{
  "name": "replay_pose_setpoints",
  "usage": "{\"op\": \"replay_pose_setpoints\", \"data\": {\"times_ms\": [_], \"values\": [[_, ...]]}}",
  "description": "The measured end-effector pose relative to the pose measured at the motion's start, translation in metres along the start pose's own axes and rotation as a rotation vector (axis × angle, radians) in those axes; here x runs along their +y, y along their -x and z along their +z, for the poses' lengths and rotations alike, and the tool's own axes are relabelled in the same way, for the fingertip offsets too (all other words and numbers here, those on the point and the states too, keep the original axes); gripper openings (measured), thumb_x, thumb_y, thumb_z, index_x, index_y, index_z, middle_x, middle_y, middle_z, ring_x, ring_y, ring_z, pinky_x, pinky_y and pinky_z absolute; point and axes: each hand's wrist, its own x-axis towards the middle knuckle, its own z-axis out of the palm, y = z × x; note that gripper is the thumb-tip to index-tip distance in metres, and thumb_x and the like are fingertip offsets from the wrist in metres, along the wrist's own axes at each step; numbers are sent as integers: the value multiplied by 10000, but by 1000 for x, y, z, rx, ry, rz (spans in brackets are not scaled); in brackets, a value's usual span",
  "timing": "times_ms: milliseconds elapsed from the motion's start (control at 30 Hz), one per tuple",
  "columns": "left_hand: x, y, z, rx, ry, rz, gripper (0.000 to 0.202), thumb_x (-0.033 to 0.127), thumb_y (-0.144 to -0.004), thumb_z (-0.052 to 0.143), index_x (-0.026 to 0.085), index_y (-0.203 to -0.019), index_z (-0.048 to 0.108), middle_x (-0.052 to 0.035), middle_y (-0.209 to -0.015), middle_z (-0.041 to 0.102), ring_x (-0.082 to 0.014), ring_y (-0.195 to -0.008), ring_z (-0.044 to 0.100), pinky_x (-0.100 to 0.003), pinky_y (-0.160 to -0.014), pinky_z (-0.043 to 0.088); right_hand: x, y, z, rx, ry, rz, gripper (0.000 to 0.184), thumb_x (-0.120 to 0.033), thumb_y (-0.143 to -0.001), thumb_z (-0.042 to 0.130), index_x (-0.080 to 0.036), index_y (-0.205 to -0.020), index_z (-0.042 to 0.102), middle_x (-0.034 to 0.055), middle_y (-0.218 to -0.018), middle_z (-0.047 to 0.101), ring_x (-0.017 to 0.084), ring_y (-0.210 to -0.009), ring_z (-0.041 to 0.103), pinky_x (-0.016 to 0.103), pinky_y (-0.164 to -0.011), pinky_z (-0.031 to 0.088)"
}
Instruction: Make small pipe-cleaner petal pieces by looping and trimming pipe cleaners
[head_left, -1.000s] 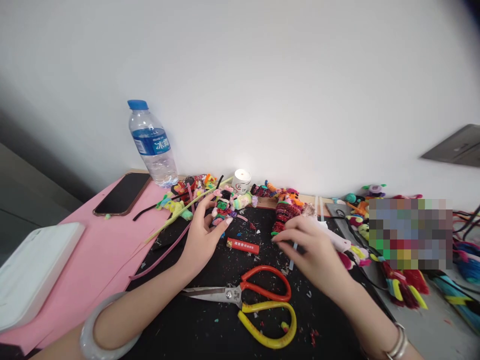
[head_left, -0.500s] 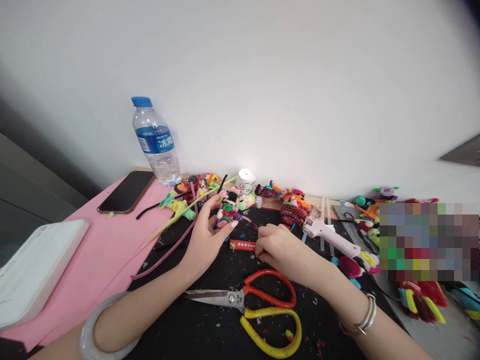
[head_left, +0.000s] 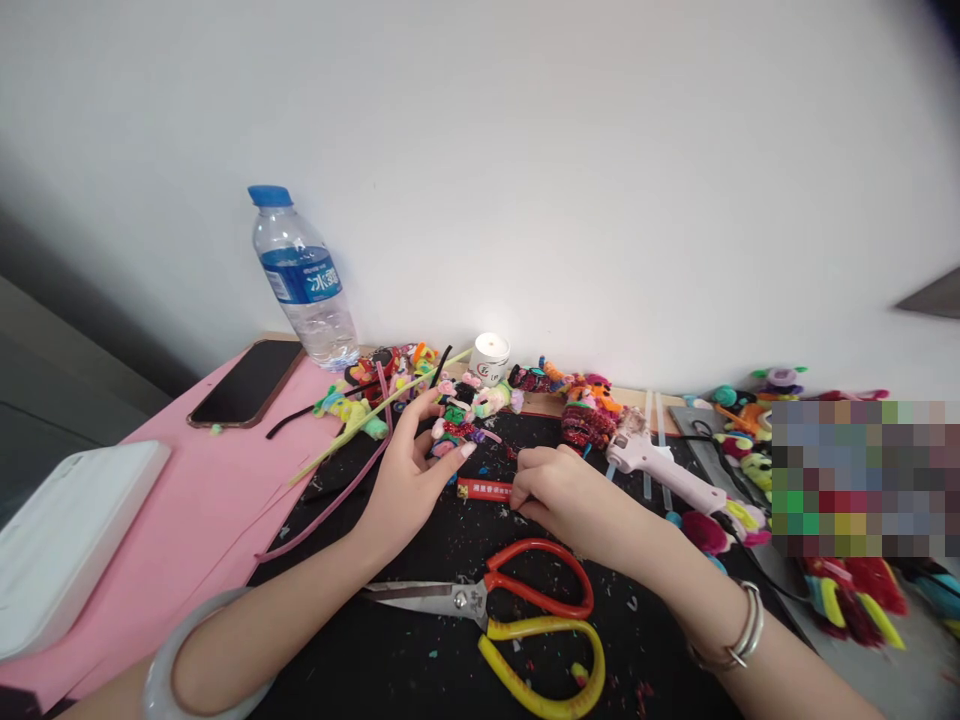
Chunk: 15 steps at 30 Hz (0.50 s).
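Note:
My left hand (head_left: 411, 475) is curled round a small doll of fuzzy pipe cleaners (head_left: 455, 428), with green, red and pink parts; its lower portion is partly behind my fingers. To the right, my right hand (head_left: 551, 490) is closed, thumb and fingertips together at the right end of a narrow red strip with white printing (head_left: 480, 490). That end is hidden under the fingers. Below both hands lie scissors (head_left: 471, 600) with one red and one yellow handle loop, blades pointing left.
Against the wall lean a water bottle (head_left: 304, 300) and more fuzzy dolls (head_left: 589, 415), near a white paper cup (head_left: 491, 353). A phone (head_left: 247, 383) and white box (head_left: 75, 540) rest on pink sheets (head_left: 217, 490). At right are a glue gun (head_left: 664, 468) and clear glue sticks (head_left: 661, 430).
The view has shifted slightly, so the bottle and box sit a little further left. Both hands keep nearly the same pose beside the doll and the red strip.

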Motion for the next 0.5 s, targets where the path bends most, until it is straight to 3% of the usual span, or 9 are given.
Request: {"op": "replay_pose_setpoints", "data": {"times_ms": [133, 300, 500], "values": [[1, 1, 0, -33, 4, -32, 578, 210, -755, 641, 302, -1270, 394, -44, -1214, 452, -159, -1023, 558, -236, -799, 468, 6, -1, -8, 145, -168, 56, 195, -17, -769, 571, -166, -719, 688, 3, -728, 587, 103, -649, 547, 210, -602, 391], [2, 5, 2, -144, 52, -38, 575, 190, -762, 631, 292, -1277, 396, -46, -1213, 453, -166, -1031, 550, -247, -812, 482, 12, 2, -28, 363, -352, 276, 145, -67, -724, 603, -169, -720, 706, -5, -674, 610, 107, -570, 523, 223, -531, 396], [5, 12, 4, -253, -8, -20, 552, 193, -784, 610, 288, -1287, 404, -70, -1266, 448, -200, -1041, 546, -316, -843, 497, 10, 8, -38, 433, -491, 306, 122, -162, -741, 603, -169, -759, 723, 8, -694, 643, 114, -589, 532, 234, -528, 404]]}}
